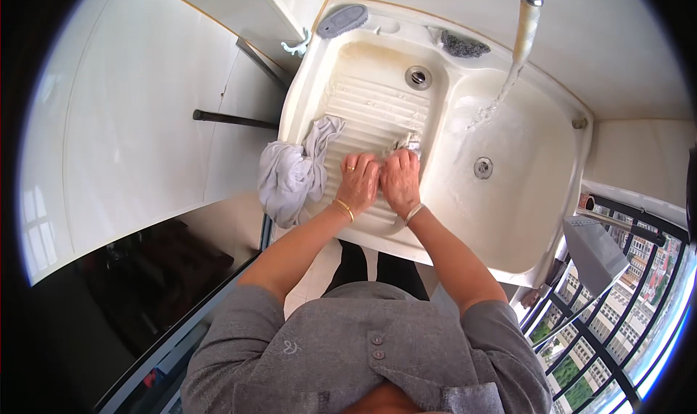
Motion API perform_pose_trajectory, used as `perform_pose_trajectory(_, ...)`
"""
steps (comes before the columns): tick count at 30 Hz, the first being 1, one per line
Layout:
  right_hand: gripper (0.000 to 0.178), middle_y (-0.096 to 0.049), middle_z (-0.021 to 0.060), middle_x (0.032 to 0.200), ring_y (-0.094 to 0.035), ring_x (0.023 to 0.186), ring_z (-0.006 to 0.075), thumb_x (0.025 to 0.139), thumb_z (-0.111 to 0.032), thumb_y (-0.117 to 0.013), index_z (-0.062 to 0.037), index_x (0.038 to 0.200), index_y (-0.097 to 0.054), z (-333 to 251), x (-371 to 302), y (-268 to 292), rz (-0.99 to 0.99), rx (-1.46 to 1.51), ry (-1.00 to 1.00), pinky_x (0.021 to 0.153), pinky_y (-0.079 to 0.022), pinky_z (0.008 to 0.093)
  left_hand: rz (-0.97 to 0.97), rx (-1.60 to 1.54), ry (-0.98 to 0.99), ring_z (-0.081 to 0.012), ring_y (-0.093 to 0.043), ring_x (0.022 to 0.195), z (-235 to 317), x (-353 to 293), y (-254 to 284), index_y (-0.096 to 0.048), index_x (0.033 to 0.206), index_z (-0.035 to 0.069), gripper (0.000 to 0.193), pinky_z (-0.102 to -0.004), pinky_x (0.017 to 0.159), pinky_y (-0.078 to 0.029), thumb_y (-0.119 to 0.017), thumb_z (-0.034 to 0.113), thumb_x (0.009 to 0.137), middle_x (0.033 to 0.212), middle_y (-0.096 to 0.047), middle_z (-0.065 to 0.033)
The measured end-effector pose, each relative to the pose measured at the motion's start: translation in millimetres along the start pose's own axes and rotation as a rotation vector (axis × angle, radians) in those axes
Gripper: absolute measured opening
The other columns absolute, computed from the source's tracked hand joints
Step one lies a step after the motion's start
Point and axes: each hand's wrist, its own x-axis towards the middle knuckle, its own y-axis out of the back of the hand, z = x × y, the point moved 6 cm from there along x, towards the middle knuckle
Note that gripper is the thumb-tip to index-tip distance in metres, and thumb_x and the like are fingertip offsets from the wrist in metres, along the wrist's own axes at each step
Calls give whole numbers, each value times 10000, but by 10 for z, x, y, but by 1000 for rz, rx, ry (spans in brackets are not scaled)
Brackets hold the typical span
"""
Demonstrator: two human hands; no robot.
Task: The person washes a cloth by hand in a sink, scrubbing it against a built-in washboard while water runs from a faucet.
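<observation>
My left hand and my right hand are side by side over the ribbed washboard of a cream laundry sink, fingers curled and closed. Between them and beyond the right fingers shows a small, wet, pale crumpled cloth; most of it is hidden under my hands. A light grey garment lies bunched over the sink's left edge, beside my left hand and not touched by it.
Water runs from the tap into the right basin. On the back ledge are a grey scrub brush and a dark scouring pad. Black rods stick out at left. A railing stands at lower right.
</observation>
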Motion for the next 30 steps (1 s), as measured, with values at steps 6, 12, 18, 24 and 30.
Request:
perform_pose_trajectory(6, 207, -546, 160, 1072, -477, 1069, 356, 863, -221, -590, -47, 975, -583, 373, 1101, -14, 66, -268, -102, 964, -357, 477, 39, 183, 208, -310, -503, 971, -460, 1091, -247, -565, 930, 90, 122, -462, 877, -358, -561, 195, 868, 989, -566, -111)
perform_pose_trajectory(12, 182, -535, 195, 1080, -473, 1055, 387, 869, -169, -568, -21, 975, -574, -10, -170, 15, 111, 42, -148, 932, -385, 505, 72, -62, 7, -308, -500, 980, 7, 128, 82, -550, 900, 100, 99, -459, 887, -354, -585, 176, 847, 983, -552, -101)
perform_pose_trajectory(18, 232, -565, 137, 1058, -496, 1052, 335, 883, -273, -571, -69, 989, -603, 357, 989, 12, 24, -186, -265, 912, -382, 454, -11, 199, 246, -316, -496, 980, -436, 1007, -265, -575, 916, 88, 109, -471, 861, -360, -511, 177, 917, 1014, -549, -89)
perform_pose_trajectory(24, 148, -569, 132, 1033, -500, 1017, 346, 861, -181, -579, -60, 939, -614, -70, -118, 154, 135, -43, -193, 876, -395, 466, 12, -70, 73, -305, -489, 1017, 19, 83, 30, -586, 950, 89, 97, -458, 919, -340, -566, 167, 894, 1095, -572, -90)
perform_pose_trajectory(30, 109, -579, 129, 961, -526, 957, 335, 819, -160, -582, -79, 883, -549, 254, 516, 29, 16, -92, -151, 834, -411, 441, -212, 57, 190, -324, -490, 1050, -254, 655, -287, -584, 975, 78, 141, -482, 930, -332, -555, 173, 876, 1140, -567, -105)
